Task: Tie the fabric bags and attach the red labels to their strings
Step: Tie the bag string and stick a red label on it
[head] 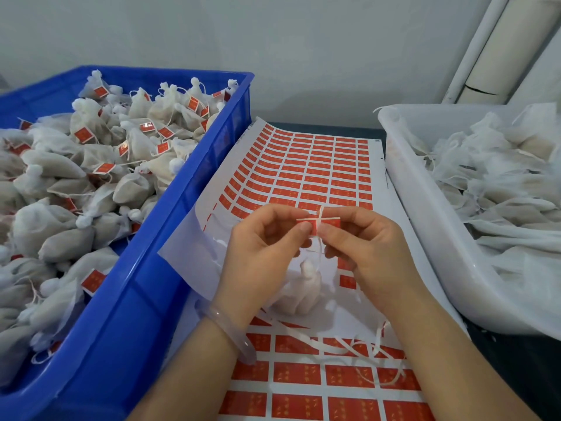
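Pale grey wall (273, 41) backs a dark bench (516, 372). Above its middle, both hands are raised close together. The left hand (261, 238) and the right hand (364, 241) each pinch one end of a small red label (331, 222) between thumb and forefinger, with their other fingers curled. A thin white string (318, 247) crosses the label upright and runs down to a small fabric bag (306, 287), which lies on its side directly under the hands with its neck gathered. A clear bangle (224, 326) circles the left wrist. The bag rests on a large sheet of red labels (303, 165) that runs away toward the wall; its near part is partly peeled, and loose white backing strips (334, 344) curl across it. A blue crate (145, 268) just left of the sheet is heaped with tied bags (76, 177), many with red labels on their strings. To the right, a white tub (425, 223) holds a pile of limp bags (501, 183) with no labels showing. Pale pipes (473, 50) rise in the far right corner.
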Demonstrator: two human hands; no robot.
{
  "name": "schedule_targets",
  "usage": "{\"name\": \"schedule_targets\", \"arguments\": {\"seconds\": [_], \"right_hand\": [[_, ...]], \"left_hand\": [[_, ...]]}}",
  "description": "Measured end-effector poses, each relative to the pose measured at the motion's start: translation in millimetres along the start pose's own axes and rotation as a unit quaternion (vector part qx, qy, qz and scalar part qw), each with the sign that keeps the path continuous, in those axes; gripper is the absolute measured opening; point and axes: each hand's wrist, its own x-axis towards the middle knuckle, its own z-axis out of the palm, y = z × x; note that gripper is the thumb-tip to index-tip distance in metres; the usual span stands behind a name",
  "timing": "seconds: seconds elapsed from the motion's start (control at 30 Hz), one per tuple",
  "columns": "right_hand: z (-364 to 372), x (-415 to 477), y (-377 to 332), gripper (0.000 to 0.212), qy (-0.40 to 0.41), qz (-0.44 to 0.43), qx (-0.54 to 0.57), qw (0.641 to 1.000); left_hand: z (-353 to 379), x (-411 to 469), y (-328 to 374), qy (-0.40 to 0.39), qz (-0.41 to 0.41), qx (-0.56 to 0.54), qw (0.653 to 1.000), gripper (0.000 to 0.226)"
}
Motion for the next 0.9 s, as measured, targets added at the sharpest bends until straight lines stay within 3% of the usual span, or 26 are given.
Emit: {"name": "schedule_targets", "arguments": {"seconds": [0.13,0.23,0.37,0.53,0.7,0.9], "right_hand": [[0.2,1.0,3.2,0.005,-0.010,0.007,-0.011,1.000],[0.7,0.4,2.9,0.017,-0.011,0.007,-0.007,1.000],[1.1,-0.5,4.1,0.009,-0.018,0.000,-0.019,1.000],[2.2,-2.1,-0.4,0.014,-0.016,-0.019,-0.021,0.999],[4.8,-3.4,-2.4,0.025,0.022,-0.067,-0.055,0.996],[4.1,-5.0,-3.6,0.018,0.046,-0.108,-0.058,0.991]], "left_hand": [[1.8,1.1,-2.6,0.023,0.003,0.014,1.000,0.015],[2.6,0.1,-2.7,0.043,0.023,0.033,0.998,0.020],[5.1,-1.8,-2.9,0.094,0.055,0.110,0.988,0.035],[6.0,-3.8,-4.3,0.163,0.106,0.155,0.969,0.028],[2.4,-2.0,-3.5,0.084,0.158,0.178,0.968,0.026],[4.0,-3.1,0.4,0.044,0.093,0.076,0.992,0.022]]}}
